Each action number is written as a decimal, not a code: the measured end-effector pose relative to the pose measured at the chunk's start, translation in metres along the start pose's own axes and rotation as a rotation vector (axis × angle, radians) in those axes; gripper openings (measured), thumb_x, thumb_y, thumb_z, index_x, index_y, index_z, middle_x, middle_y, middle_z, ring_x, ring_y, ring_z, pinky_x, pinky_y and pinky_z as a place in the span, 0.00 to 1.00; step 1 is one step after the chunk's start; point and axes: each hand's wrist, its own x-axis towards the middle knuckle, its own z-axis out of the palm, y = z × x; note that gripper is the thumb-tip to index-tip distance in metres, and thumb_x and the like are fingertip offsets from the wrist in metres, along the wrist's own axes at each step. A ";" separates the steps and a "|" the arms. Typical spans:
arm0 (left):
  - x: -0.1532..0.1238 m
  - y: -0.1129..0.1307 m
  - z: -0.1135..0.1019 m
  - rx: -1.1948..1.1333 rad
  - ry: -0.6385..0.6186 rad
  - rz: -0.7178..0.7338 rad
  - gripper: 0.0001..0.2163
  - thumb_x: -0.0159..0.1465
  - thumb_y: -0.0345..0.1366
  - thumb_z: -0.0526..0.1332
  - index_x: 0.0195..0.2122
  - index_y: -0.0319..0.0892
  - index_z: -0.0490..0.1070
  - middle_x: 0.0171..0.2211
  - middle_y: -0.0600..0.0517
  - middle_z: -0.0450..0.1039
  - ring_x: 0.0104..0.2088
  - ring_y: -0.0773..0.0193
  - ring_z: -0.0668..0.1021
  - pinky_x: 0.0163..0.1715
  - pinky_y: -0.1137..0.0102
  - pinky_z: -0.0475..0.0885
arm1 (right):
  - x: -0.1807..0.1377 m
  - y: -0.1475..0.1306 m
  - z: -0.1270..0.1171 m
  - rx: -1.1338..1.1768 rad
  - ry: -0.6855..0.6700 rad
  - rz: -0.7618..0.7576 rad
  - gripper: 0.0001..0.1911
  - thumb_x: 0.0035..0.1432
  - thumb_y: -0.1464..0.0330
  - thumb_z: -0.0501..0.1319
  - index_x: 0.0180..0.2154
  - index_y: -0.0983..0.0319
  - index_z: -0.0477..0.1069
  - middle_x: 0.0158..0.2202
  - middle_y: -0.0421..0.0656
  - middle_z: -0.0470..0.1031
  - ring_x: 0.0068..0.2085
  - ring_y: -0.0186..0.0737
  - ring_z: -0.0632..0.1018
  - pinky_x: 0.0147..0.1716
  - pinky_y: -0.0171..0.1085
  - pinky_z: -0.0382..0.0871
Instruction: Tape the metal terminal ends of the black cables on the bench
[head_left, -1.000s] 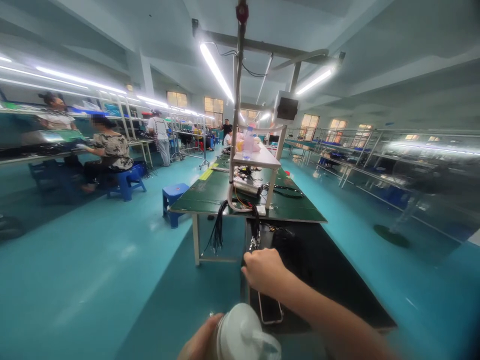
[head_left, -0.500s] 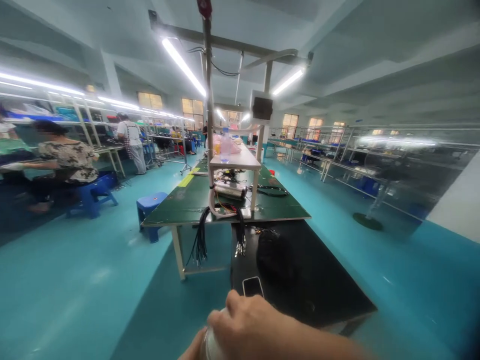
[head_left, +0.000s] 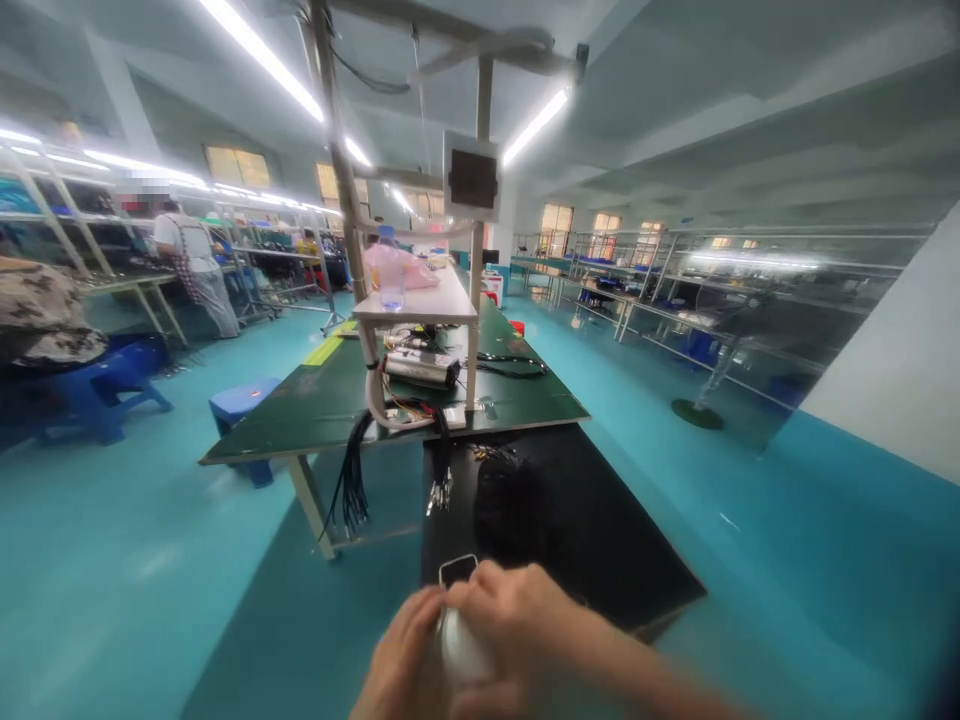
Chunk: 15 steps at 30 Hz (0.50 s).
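Both of my hands are at the bottom middle of the view, wrapped round a white bottle (head_left: 459,648). My left hand (head_left: 396,660) grips its side from the left. My right hand (head_left: 517,632) is closed over its white top from the right. Most of the bottle is hidden by my fingers. Just beyond my hands a phone (head_left: 457,571) lies on a black table (head_left: 600,560), next to a heap of black cables (head_left: 517,505).
A green workbench (head_left: 322,395) with a white shelf frame (head_left: 420,305), a metal device and hanging black cable bundles (head_left: 352,480) stands ahead. Blue stools (head_left: 240,405) and seated and standing workers are at the left. Racks line the right; a white wall (head_left: 900,370) is near.
My right hand came back from the black table onto the bottle's top. The bottle and my left hand rose slightly. My view swung to the right and the bench shifted left.
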 end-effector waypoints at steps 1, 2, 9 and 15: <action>0.009 0.000 0.001 0.057 -0.019 0.073 0.40 0.49 0.59 0.61 0.59 0.45 0.51 0.60 0.46 0.49 0.60 0.50 0.54 0.59 0.55 0.53 | -0.008 0.012 -0.008 -0.001 0.014 0.063 0.36 0.44 0.45 0.59 0.50 0.57 0.60 0.38 0.43 0.66 0.33 0.40 0.71 0.29 0.34 0.61; 0.017 -0.004 0.003 0.100 -0.046 0.089 0.41 0.50 0.59 0.61 0.60 0.46 0.47 0.61 0.47 0.45 0.61 0.51 0.51 0.59 0.55 0.52 | -0.017 0.026 -0.017 -0.003 0.022 0.138 0.34 0.45 0.47 0.60 0.50 0.57 0.60 0.39 0.43 0.66 0.33 0.40 0.71 0.31 0.34 0.61; 0.017 -0.118 0.046 0.307 0.038 -0.452 0.34 0.57 0.57 0.48 0.56 0.34 0.54 0.54 0.41 0.57 0.55 0.52 0.61 0.56 0.57 0.57 | -0.063 0.153 -0.054 -0.298 0.045 0.663 0.27 0.53 0.52 0.55 0.51 0.57 0.59 0.42 0.45 0.66 0.35 0.42 0.72 0.28 0.35 0.57; 0.021 -0.135 0.109 0.535 0.053 -0.619 0.34 0.58 0.53 0.49 0.57 0.30 0.52 0.52 0.39 0.58 0.53 0.49 0.63 0.51 0.57 0.61 | -0.066 0.270 0.003 -0.330 -0.112 0.888 0.28 0.52 0.53 0.54 0.53 0.56 0.58 0.45 0.47 0.63 0.39 0.49 0.72 0.31 0.38 0.59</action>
